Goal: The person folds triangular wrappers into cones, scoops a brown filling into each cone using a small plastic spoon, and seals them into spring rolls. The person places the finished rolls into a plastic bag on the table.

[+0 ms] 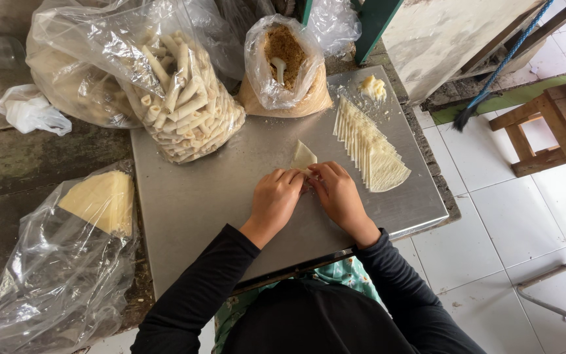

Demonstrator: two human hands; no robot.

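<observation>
Fingers: your left hand (pixel 275 198) and right hand (pixel 337 191) meet fingertip to fingertip, pinching the near edge of the wrapper (pixel 303 157) to roll it.
Wrapper: it lies flat on the steel tray (pixel 191 196), its pointed corner aimed away from you.
Hand pose: knuckles up, wrists low, forearms converging.
Wrapper stack (pixel 369 145): fanned on the tray's right side, within your right hand's reach.
Filling bag (pixel 284 65): open at the tray's far edge.
Rolls bag (pixel 178 98): on the tray's far left corner.

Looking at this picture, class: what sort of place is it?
Probably a small home food workshop: a metal table, a bag of finished rolls, fanned wrappers, both hands rolling one.
</observation>
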